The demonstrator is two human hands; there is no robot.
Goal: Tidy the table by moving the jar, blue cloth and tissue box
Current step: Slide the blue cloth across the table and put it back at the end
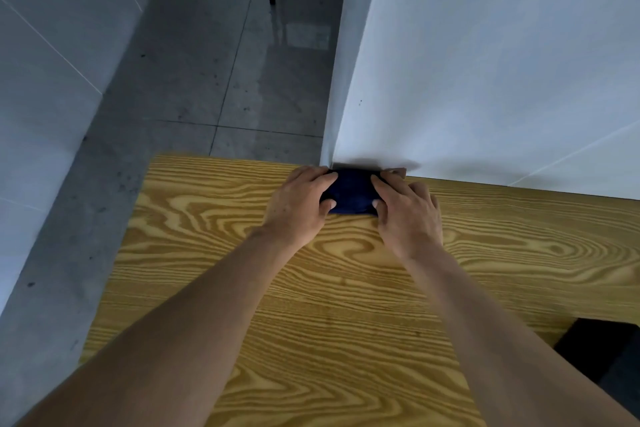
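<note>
Blue cloth: the dark blue cloth point(351, 192) sits folded into a small pad at the far edge of the worktop point(311, 305), tight against the foot of the white wall point(502, 62).
Left hand: the left hand point(299, 206) lies on the cloth's left end, fingers curled over the top, thumb tucked at the near edge.
Right hand: the right hand point(407, 210) mirrors it, clasping the right end.
Jar, tissue box: neither is in view.
Risk: a one-sided lift could let the fold fall open; a push could catch on the small brown piece point(396, 170) peeking out behind.
Surface: bold-grained yellow wood, otherwise bare here.
Room: grey tiled floor point(225, 80) beyond the edge, dim light, a dark object point(609, 354) low right.
</note>
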